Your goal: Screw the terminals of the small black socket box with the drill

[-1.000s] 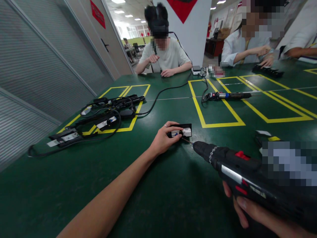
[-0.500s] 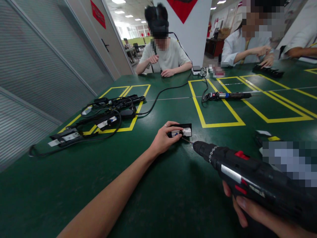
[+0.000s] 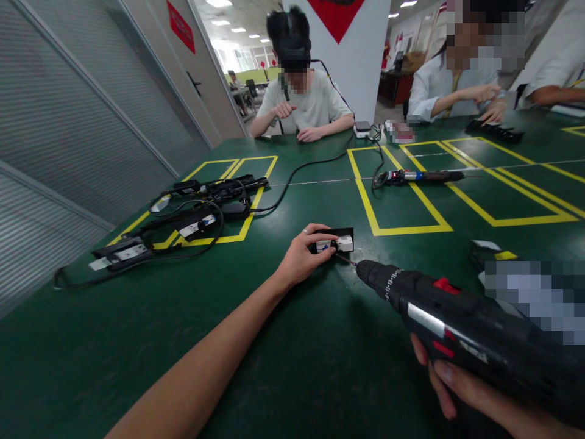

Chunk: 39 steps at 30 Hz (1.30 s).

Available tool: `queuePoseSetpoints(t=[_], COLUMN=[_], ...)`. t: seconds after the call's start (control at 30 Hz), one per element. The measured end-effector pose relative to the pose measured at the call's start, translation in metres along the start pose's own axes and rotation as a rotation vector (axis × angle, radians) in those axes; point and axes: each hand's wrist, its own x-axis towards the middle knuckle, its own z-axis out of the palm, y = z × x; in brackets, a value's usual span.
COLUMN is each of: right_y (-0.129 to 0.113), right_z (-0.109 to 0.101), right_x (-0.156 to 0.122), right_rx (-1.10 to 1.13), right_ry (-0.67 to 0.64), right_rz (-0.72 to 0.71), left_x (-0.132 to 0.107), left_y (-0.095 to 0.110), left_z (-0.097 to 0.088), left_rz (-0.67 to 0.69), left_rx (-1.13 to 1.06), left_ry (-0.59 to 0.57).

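Two hands are in use, and neither has visibly shifted since half a second ago. Nearest, the right hand (image 3: 475, 393) is curled around one black power drill (image 3: 439, 317) from below, much of its grip hidden. The drill's single thin bit (image 3: 346, 260) points at a black-and-white piece (image 3: 346, 244) and ends by the left thumb — whether the tip touches, I cannot tell. The left hand (image 3: 304, 253), fingers pinched nearly together, has hold of that piece, which sits on the green table (image 3: 320, 366), ahead of the drill. Farther off to the left lies a tangle of black assemblies (image 3: 196, 225), showing at least three pale pieces. One slender tool (image 3: 425, 177) with a blue band lies over the yellow tape outlines (image 3: 411, 230) — also unmoved. Across the table are two people with both hands visible, one in a pale T-shirt (image 3: 315, 97), one in a light jacket (image 3: 423, 94), plus a third person's arm (image 3: 557, 96). Behind stand a slatted partition (image 3: 82, 91), a door with one handle (image 3: 194, 84), and a white pillar (image 3: 361, 73) bearing one red decoration (image 3: 338, 18).
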Motion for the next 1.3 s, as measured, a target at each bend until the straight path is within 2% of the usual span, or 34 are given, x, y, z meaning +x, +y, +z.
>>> queuePoseSetpoints(t=[0.37, 0.77, 1.1, 1.3], right_y=[0.005, 0.024, 0.012, 0.017], right_z=[-0.001, -0.005, -0.002, -0.003], right_x=[0.003, -0.001, 0.002, 0.001], right_rx=[0.095, 0.056, 0.039, 0.045], right_ry=[-0.028, 0.027, 0.066, 0.053], right_rz=[-0.052, -0.137, -0.157, -0.157], left_x=[-0.001, 0.0, -0.001, -0.001], left_y=[-0.001, 0.0, 0.0, 0.001], left_z=[0.0, 0.0, 0.0, 0.0], left_rz=[-0.001, 0.003, -0.011, -0.011], left_rx=[-0.008, -0.004, -0.007, -0.005], left_ry=[-0.005, -0.002, -0.007, 0.002])
